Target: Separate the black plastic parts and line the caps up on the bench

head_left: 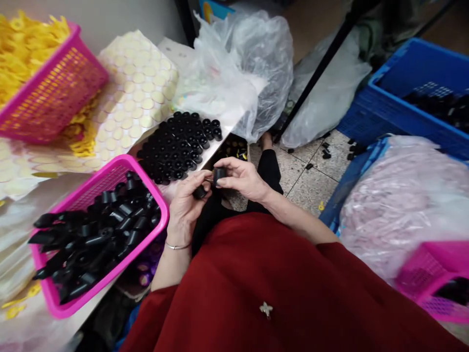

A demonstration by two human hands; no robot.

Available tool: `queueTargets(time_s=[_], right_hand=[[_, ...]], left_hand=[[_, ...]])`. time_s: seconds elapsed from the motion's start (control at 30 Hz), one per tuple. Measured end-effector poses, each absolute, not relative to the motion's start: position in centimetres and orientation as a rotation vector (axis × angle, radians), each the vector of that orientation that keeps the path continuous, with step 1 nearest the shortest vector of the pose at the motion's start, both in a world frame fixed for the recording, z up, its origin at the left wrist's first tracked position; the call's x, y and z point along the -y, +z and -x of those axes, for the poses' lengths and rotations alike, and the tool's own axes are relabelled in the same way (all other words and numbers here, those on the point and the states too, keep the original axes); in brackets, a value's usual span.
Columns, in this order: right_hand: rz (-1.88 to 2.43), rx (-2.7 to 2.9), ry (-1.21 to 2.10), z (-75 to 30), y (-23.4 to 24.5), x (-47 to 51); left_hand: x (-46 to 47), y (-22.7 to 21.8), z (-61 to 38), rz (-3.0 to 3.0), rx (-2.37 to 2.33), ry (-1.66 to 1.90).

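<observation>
In front of my body, my left hand (188, 195) is closed on a small black plastic part (200, 192). My right hand (242, 178) pinches a short black plastic cap (219, 175) between thumb and fingers. A thin, pale piece shows between the two hands, too small to name. Just beyond my left hand, many black round caps (179, 146) stand packed in rows at the table edge. Left of that hand sits a pink basket (163, 215) heaped with loose black plastic parts (106, 230), some cylindrical and some pointed.
A pink basket (78, 63) of yellow plastic pieces (29, 44) stands at upper left on patterned sheeting (135, 93). Clear plastic bags (260, 54) crowd the table's far end. Blue crates (395, 107) and a full bag (399, 205) stand at right. Black parts (326, 151) litter the tiled floor.
</observation>
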State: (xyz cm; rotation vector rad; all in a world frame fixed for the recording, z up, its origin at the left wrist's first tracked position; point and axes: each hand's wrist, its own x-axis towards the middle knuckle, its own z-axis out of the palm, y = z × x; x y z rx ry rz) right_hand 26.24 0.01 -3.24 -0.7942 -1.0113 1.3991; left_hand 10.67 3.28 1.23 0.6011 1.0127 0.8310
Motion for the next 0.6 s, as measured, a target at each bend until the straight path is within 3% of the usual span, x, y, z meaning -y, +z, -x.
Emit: queueTargets(time_s=[0.2, 0.6], right_hand=[[0.782, 0.554, 1.254, -27.9, -4.7, 3.3], [0.917, 0.979, 0.83, -28.1, -6.9, 6.3]], left_hand=[[-2.4, -0.6, -14.8, -0.137, -0.963, 0.888], [-0.4, -2.3, -18.6, 0.069, -0.985, 0.828]])
